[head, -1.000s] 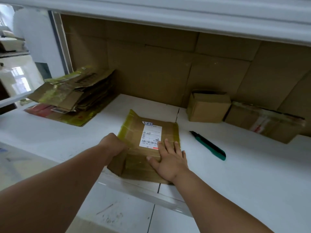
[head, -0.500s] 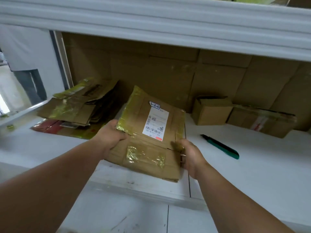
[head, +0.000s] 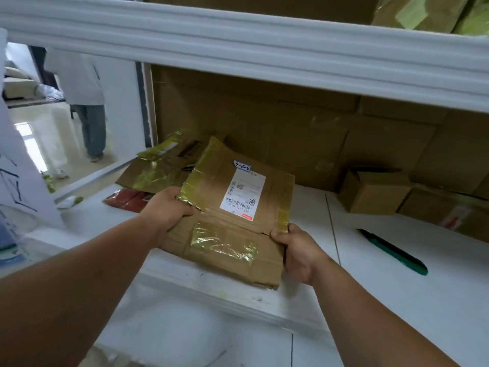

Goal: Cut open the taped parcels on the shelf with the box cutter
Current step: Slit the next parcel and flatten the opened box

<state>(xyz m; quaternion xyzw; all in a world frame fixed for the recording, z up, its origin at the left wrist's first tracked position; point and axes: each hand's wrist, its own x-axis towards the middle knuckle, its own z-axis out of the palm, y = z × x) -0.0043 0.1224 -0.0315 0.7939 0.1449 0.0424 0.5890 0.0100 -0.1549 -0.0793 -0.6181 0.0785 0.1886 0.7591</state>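
A flat brown cardboard parcel [head: 232, 223] with yellowish tape and a white shipping label is lifted off the white shelf [head: 397, 300] and tilted up at its far end. My left hand [head: 166, 211] grips its left edge and my right hand [head: 297, 250] grips its right near corner. The green box cutter [head: 393, 251] lies on the shelf to the right, apart from both hands. Two more taped parcels, a small box [head: 373, 193] and a longer one [head: 449, 211], stand against the back wall at the right.
A pile of flattened, taped cardboard [head: 161, 168] lies at the back left over a red packet [head: 127, 200]. The upper shelf's thick white edge [head: 264, 54] hangs overhead. A person [head: 84, 102] stands beyond the shelf at the left.
The parcel lay flat under my hands a second ago. Both hands then took it by its sides and raised it off the shelf, tilting it toward me.
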